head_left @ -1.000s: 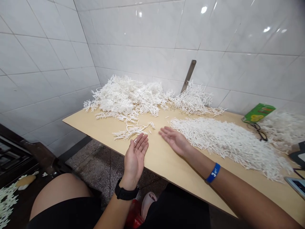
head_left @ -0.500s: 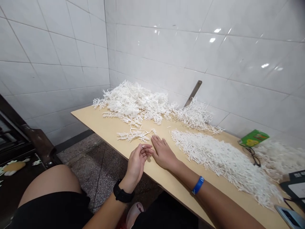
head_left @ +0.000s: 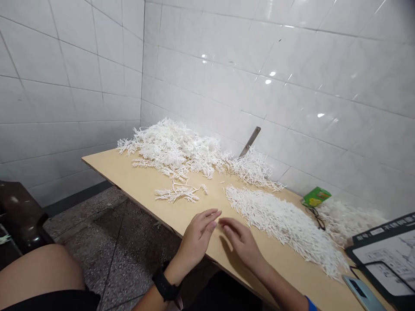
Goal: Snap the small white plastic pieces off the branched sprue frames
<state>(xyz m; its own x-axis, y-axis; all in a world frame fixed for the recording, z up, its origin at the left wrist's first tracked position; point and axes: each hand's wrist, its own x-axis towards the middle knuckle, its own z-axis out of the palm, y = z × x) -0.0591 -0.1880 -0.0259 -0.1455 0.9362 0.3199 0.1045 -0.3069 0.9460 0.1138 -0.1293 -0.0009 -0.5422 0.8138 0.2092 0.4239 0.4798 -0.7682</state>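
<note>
Over the near edge of the table (head_left: 100,160), my left hand (head_left: 197,236) is raised with its fingers stretched forward and the thumb just apart from them. Facing it is my right hand (head_left: 244,242), loosely curved, fingers extended, fingertips close to those of the left. Nothing shows in either hand, though the palms are partly hidden. Just beyond them lies a white branched plastic sprig (head_left: 181,192). To the right spreads a long heap of small white plastic pieces (head_left: 282,218). A large pile of white branching sprigs (head_left: 171,144) sits at the back left.
A metal bracket (head_left: 250,141) stands against the tiled wall. On the right are a green packet (head_left: 316,197), black-framed glasses (head_left: 317,218), another white pile (head_left: 350,218), a phone (head_left: 361,293) and a dark box with a printed label (head_left: 389,255). Dark wooden furniture (head_left: 22,216) is at left.
My right hand has lifted off the tabletop and drawn back. My left hand has turned, its palm no longer facing up; the small white bit at its fingers is out of sight. The view has shifted.
</note>
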